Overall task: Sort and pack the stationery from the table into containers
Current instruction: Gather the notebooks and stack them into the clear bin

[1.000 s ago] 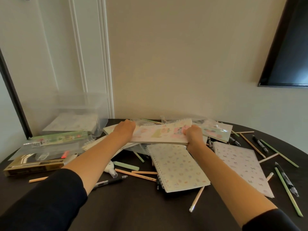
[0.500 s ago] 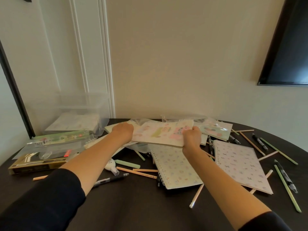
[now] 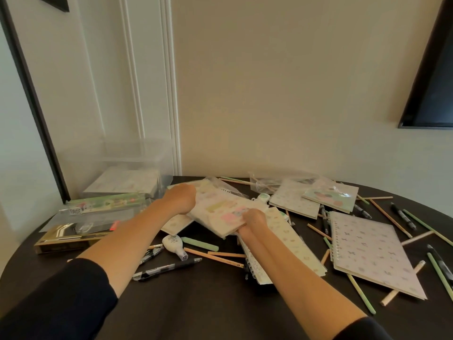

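Note:
Both hands hold a pastel-printed notebook (image 3: 218,209) lifted off the pile and tilted, its left end higher. My left hand (image 3: 180,200) grips its far left edge and my right hand (image 3: 253,220) grips its near right corner. A clear plastic bin (image 3: 137,155) stands at the back left with flat paper items inside. Below my right hand lies a spiral notebook (image 3: 286,244) with a dotted cover. Two more notebooks, a purple one (image 3: 370,251) and a pale one (image 3: 296,201), lie to the right.
Pencils (image 3: 215,257), black pens (image 3: 169,267), a green eraser stick (image 3: 201,243) and a correction-tape dispenser (image 3: 172,242) are scattered over the dark round table (image 3: 196,303). Boxed stationery sets (image 3: 73,235) are stacked at the left. A sticker pack (image 3: 331,196) lies at the back right.
Both hands have carried the printed notebook to the left, toward the bin, and tilted it. The pale notebook and sticker pack behind it are now uncovered.

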Motion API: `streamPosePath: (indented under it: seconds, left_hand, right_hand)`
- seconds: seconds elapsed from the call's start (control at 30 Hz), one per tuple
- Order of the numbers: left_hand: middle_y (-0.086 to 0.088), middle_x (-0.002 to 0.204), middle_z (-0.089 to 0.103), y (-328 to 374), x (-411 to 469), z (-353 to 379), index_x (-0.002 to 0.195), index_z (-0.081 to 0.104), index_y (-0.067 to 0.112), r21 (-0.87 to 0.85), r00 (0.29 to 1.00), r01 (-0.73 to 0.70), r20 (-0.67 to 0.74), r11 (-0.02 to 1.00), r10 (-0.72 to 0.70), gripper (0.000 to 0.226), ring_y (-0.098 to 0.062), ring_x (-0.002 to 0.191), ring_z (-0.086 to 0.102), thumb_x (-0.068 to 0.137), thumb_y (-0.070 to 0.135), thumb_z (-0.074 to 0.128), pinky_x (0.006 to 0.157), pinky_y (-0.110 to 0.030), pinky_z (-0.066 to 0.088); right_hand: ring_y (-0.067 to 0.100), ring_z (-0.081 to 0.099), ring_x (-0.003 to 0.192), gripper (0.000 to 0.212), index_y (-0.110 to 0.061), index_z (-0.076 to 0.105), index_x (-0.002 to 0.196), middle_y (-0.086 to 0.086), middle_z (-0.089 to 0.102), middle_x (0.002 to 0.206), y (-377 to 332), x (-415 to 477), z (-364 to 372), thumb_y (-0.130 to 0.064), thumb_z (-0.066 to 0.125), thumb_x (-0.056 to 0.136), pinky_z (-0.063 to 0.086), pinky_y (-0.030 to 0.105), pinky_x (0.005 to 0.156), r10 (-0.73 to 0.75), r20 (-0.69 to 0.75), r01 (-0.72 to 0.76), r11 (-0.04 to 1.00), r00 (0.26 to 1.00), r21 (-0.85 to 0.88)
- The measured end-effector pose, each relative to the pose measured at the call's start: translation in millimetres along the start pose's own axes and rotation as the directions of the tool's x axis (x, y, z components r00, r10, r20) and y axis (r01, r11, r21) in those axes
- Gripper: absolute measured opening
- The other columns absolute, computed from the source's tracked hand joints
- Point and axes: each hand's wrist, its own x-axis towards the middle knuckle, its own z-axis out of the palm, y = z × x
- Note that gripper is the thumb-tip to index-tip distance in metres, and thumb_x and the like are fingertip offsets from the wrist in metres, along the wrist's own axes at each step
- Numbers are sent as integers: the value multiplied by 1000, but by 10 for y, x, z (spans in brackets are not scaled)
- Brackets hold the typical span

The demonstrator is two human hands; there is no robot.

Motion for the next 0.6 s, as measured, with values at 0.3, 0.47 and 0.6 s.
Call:
streamPosePath:
  seconds: [0.3, 0.47, 0.6]
  left_hand:
    - [-12, 87, 51, -56, 171, 140, 98, 57, -1, -63, 989, -150, -15, 987, 150, 25, -21, 78, 46, 95, 12, 36, 66, -29, 32]
    - [0, 72, 39, -82, 184, 144, 62, 35, 16, -51, 960, -239, -161, 970, 228, 32, -22, 73, 42, 95, 14, 35, 62, -31, 28]
    - [4, 68, 33, -184, 209, 160, 59, 31, 17, -53, 955, -280, -112, 959, 273, 34, -15, 64, 35, 93, 14, 38, 54, -27, 23]
  right_hand:
    - [41, 46, 124, 44, 0, 24, 143, 22, 43, 139, -118, -107, -43, 5, 20, 99, 42, 52, 95, 14, -3, -14, 992, 1000, -124]
    - [40, 33, 133, 45, 2, 19, 144, 19, 30, 148, -135, 56, 92, 4, 18, 99, 39, 47, 102, -4, 31, 6, 998, 1000, -60]
    - [37, 29, 136, 46, -5, 20, 146, 19, 29, 149, -36, 212, 235, -5, 21, 101, 36, 46, 102, 61, 99, -55, 996, 993, -64]
